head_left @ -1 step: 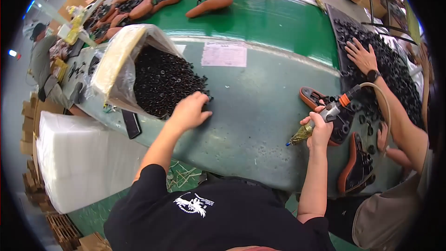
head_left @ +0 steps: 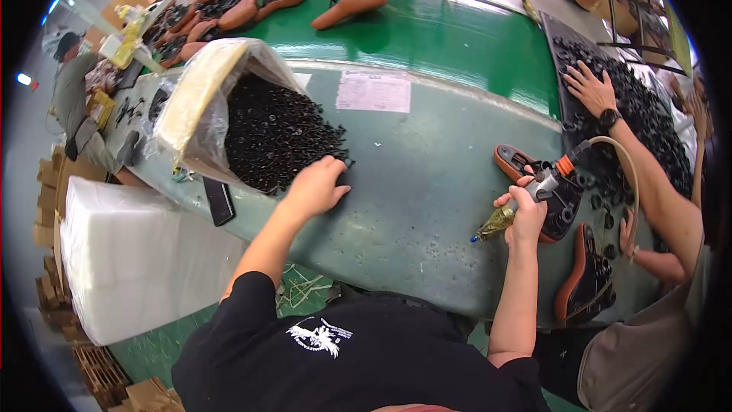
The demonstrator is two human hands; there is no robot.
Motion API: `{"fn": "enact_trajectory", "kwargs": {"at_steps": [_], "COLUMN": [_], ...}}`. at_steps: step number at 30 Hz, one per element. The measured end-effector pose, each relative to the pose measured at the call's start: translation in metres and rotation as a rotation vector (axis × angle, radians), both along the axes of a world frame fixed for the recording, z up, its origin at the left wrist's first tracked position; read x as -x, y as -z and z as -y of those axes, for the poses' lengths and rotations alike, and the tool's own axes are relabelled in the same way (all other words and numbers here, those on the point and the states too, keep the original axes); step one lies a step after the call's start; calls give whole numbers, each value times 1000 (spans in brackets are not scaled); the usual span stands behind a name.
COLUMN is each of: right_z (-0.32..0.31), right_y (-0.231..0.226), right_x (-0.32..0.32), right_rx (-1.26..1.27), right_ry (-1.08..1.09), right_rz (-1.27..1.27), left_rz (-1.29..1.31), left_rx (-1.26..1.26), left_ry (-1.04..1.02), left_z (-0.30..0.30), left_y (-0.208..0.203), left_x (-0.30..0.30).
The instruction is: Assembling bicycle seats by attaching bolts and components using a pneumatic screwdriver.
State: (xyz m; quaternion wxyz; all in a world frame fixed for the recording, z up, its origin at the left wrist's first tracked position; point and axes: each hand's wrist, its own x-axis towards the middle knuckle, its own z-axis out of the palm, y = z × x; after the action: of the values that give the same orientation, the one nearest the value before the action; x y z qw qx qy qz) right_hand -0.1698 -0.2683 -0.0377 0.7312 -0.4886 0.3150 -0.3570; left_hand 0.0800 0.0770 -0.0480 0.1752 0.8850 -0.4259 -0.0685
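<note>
My left hand (head_left: pixel 319 185) is at the near right edge of a heap of small black screws (head_left: pixel 278 137). Its thumb stands apart from the bent fingers, and nothing shows between them. The heap spills from a tipped box lined with clear plastic (head_left: pixel 200 91). My right hand (head_left: pixel 526 212) is wrapped round a power screwdriver (head_left: pixel 543 185) with a grey body, orange collar and hose. Its yellow-wrapped front end points down left over the table. Behind it lies an upturned bicycle saddle (head_left: pixel 563 210), brown-edged with a black underside. A second saddle (head_left: pixel 583 278) lies nearer, to the right.
A co-worker's hand (head_left: pixel 593 90) rests on a pile of black parts (head_left: pixel 637 91) at right; another hand (head_left: pixel 627 233) is nearer. Paper (head_left: pixel 374 91) and a phone (head_left: pixel 219 201) lie on the table (head_left: pixel 412 168). Beyond, a green belt (head_left: pixel 450 38) carries brown saddles (head_left: pixel 351 9).
The view has shifted very slightly, so things sit a little further right. Both my hands keep nearly the same places, and the screwdriver is still in my right hand.
</note>
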Motion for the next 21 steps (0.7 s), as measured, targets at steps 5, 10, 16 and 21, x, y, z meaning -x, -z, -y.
{"fn": "enact_trajectory", "kwargs": {"at_steps": [5, 10, 16, 21], "right_z": [-20, -55, -73, -79], "right_y": [-16, -33, -72, -109], "right_x": [31, 103, 142, 122], "right_rx": [-42, -151, 17, 300], "right_ry": [-367, -608, -466, -385], "right_rz": [-72, -244, -394, 333], "left_rz": [72, 155, -890, -1551], "left_rx": [203, 347, 858, 986], "left_ry": [36, 82, -149, 52], "left_z": [5, 18, 43, 64], "left_y": [31, 25, 23, -10], "left_x": [6, 7, 51, 119]}}
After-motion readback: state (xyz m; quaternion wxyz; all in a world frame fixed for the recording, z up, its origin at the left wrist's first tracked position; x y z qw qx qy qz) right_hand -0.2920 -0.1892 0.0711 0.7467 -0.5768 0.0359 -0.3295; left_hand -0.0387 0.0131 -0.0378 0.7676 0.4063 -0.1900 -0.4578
